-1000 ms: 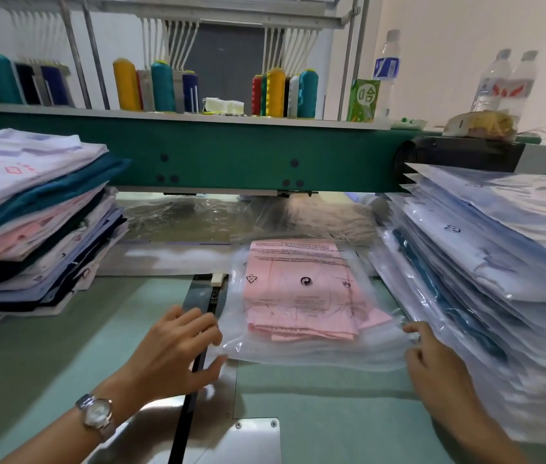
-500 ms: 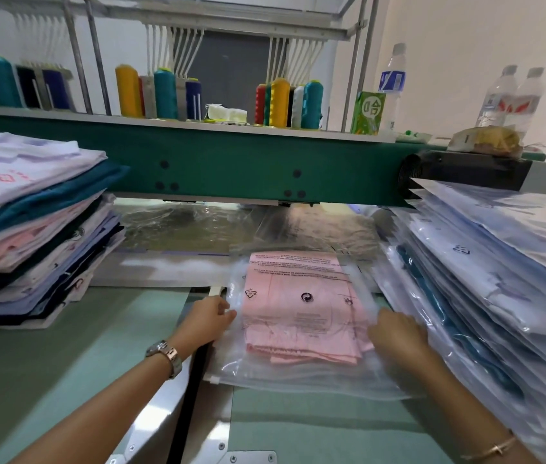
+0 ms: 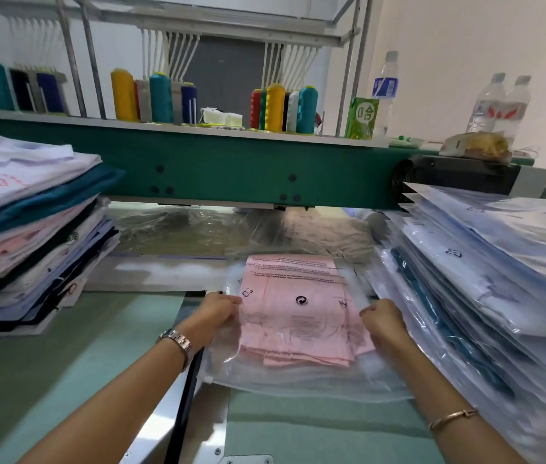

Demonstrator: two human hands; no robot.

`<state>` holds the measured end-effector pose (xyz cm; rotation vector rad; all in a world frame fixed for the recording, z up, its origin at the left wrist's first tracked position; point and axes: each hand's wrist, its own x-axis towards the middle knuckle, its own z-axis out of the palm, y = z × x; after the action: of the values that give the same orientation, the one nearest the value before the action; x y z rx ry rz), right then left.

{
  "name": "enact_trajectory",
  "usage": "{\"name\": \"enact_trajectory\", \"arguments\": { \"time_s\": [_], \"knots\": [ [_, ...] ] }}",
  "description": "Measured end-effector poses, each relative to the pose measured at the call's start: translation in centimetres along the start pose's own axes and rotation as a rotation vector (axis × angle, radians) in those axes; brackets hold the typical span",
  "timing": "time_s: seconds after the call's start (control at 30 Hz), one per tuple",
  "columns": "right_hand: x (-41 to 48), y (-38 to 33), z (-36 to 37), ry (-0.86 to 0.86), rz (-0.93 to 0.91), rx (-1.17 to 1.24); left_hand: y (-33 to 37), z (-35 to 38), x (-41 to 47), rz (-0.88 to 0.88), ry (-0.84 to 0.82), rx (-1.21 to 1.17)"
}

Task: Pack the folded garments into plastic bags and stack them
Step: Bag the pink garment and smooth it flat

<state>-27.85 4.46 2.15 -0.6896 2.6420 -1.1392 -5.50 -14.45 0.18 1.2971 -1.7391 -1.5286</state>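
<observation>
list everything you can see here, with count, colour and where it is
plastic bag: one, clear, table centre, holds the garment
folded garment: one, pink, inside that bag
folded garment stack: one, white, teal, pink, dark blue, left
bagged garment stack: one, mostly pale blue, right
empty bags: several, clear, behind, under the beam
machine beam: one, green, across the back
thread cones: many, yellow, teal, blue, red, white, above the beam
water bottles: three, clear, above the beam, right
carton: one, green, beside the bottles
table: one, pale green
left hand: silver wristwatch, pinches the bag's left edge
right hand: gold bracelet, grips the bag's right edge
</observation>
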Motion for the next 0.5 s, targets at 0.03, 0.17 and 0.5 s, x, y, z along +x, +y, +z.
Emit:
{"name": "enact_trajectory", "arguments": {
  "time_s": [0.03, 0.17, 0.5],
  "knots": [
    [0.2, -0.3, -0.1, -0.002, 0.008, 0.029, 0.2, 0.1, -0.1, -0.009, 0.001, -0.045],
    [0.4, -2.0, -0.3, 0.046, 0.028, 0.011, 0.9, 0.3, -1.2, 0.047, -0.059, -0.178],
    [-2.8, -10.1, -3.7, 0.154, -0.290, -0.036, 6.8, -2.7, -5.6, 0.191, -0.174, -0.357]
  ]
}}
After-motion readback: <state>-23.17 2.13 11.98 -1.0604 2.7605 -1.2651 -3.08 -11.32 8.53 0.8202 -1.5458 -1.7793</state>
